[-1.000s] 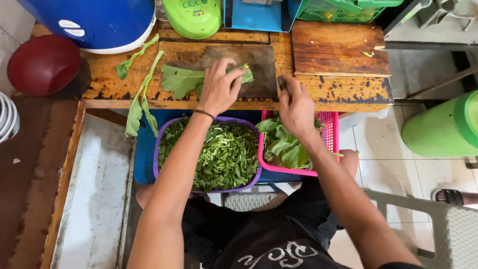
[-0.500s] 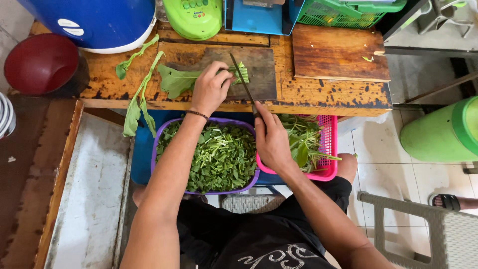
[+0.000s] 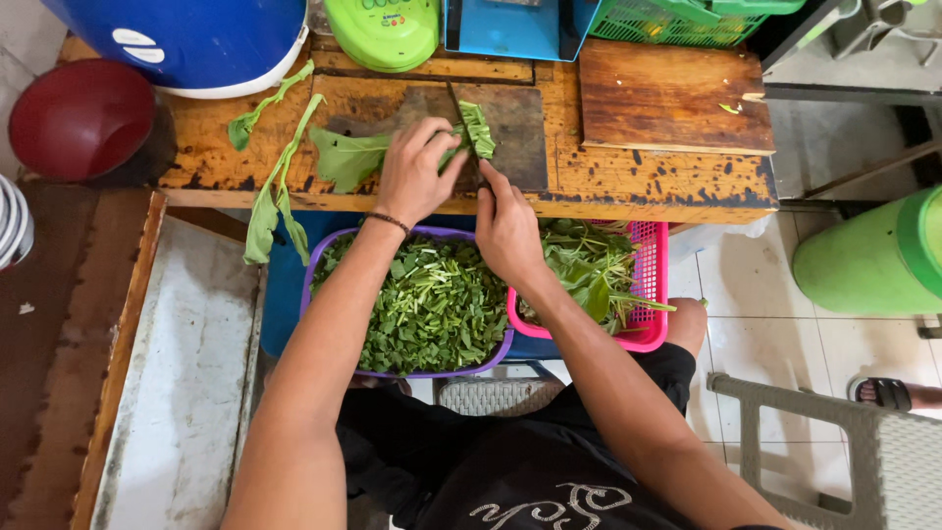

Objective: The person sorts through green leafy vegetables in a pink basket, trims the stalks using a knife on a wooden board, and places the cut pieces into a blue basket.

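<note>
**A:** Where were the hands at that moment?

**B:** Both were over the dark cutting board (image 3: 510, 137) on the wooden counter (image 3: 667, 186). The left hand (image 3: 417, 172) was pressed down, fingers curled, on a bundle of leafy greens (image 3: 353, 157). The right hand (image 3: 507, 228) was closed around the handle of a knife (image 3: 461, 123), its blade standing across the cut end of the bundle.

**A:** And how far along did the chopping look?

**B:** Well along, I'd judge. The purple basket (image 3: 324, 260), just below the counter edge, was heaped with chopped greens (image 3: 422, 304). Only a short cut piece (image 3: 478, 128) lay on the far side of the blade.

**A:** What was left?

**B:** Most of the bundle under the left hand was uncut. Two long leaves (image 3: 275, 186) lay loose on the counter to the left, drooping over the edge. The pink basket (image 3: 650, 294), beside the purple one, held a good pile of whole leaves (image 3: 589, 270).

**A:** Anything else around?

**B:** A second, lighter board (image 3: 672, 93) lay bare to the right but for a scrap of green, and a red bowl (image 3: 80, 118) stood off the counter's left end.
</note>
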